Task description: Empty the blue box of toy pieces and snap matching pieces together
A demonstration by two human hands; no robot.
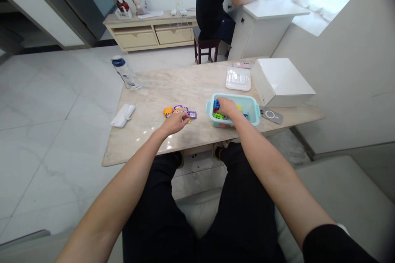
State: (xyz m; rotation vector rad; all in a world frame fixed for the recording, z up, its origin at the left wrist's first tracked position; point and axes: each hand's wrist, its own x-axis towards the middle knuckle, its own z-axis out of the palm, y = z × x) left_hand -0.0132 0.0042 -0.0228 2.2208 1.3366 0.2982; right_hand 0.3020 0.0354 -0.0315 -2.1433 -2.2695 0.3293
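My left hand (177,122) rests on the marble table (173,139) with its fingers curled over a flat cluster of colourful plastic puzzle pieces (180,111), orange, purple and yellow. My right hand (227,107) reaches into a light blue plastic box (253,111) that holds several more coloured pieces. Its fingers are closed around a blue piece (216,104) at the box's left end; green pieces lie just below it.
A clear lid (238,79), a pink item (241,65) and a white box (282,81) stand behind the blue box; a grey device (270,115) lies to its right. A water bottle (126,72) and white cloth (123,115) lie at left. Another person (216,4) sits at a desk beyond.
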